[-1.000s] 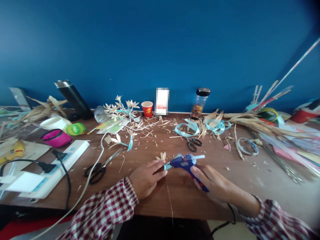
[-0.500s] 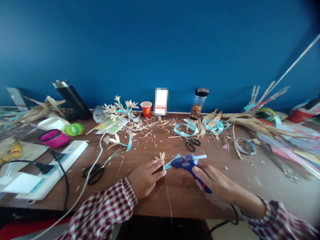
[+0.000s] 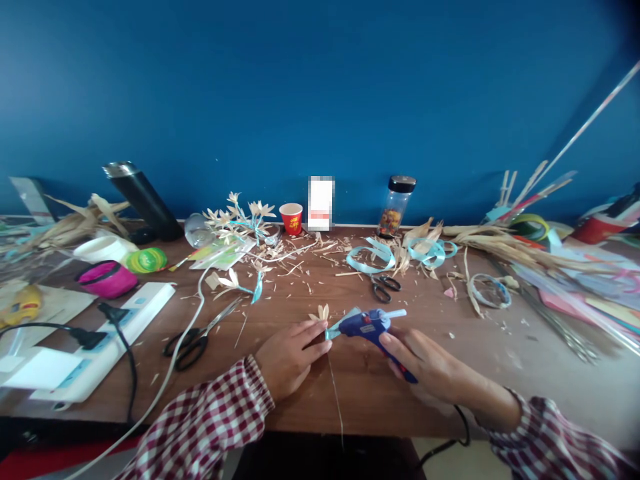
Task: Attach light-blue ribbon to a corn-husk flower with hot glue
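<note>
While the left hand (image 3: 293,357) lay palm down just below the centre of the frame in the head view, its fingertips pinched the base of a pale flower (image 3: 321,312) and the end of a blue ribbon (image 3: 334,330). From that point a thin stem (image 3: 336,393) ran down toward the table's near edge. To the right, the right hand (image 3: 423,363) was wrapped around the handle of a blue glue gun (image 3: 370,325), its nozzle aimed left at the ribbon; whether the tip touched it could not be told. Open black scissors (image 3: 193,347) lay at lower left, near a white power strip (image 3: 113,347). Above the left hand, a sprig (image 3: 240,287) rested flat on the table (image 3: 475,367). Farther back, at centre left, stood a bunch of flowers (image 3: 250,223) and a red cup (image 3: 291,220); a lidded jar (image 3: 395,208) stood right of centre, behind more ribbon (image 3: 381,250).
</note>
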Tool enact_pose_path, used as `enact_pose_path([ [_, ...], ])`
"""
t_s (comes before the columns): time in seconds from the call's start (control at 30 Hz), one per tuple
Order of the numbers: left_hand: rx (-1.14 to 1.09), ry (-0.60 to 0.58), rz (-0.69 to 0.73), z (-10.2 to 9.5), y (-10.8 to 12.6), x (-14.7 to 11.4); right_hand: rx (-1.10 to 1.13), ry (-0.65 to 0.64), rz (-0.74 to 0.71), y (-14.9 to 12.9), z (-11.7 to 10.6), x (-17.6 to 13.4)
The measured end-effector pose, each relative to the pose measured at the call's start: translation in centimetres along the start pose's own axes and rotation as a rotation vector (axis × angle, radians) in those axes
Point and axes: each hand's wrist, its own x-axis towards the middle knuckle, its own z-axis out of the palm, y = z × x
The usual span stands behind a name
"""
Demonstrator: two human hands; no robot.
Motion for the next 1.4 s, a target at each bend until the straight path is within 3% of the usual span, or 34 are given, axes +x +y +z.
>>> enact_pose_path([
  [0.37,0.01,-0.021,-0.001,-0.3,0.0,0.1,0.039,0.046,0.019,0.0,0.1,0.2],
  [0.7,0.022,-0.026,0.009,-0.2,-0.1,0.0,0.049,0.0,0.035,-0.5,-0.1,-0.4],
  [0.77,0.027,-0.03,0.007,0.0,-0.1,-0.1,-0.005,0.056,0.013,0.1,-0.2,-1.1],
  [0.93,0.049,0.035,-0.016,0.8,-0.4,-0.5,-0.307,0.352,-0.032,3.2,-0.9,-3.6],
  [1.17,0.106,0.117,0.036,1.3,-1.0,-0.5,-0.817,0.726,0.289,9.2,-5.0,-5.3],
  [1.4,0.146,0.106,0.05,1.5,-1.2,-0.6,-0.879,0.686,0.579,12.7,-8.0,-5.3],
])
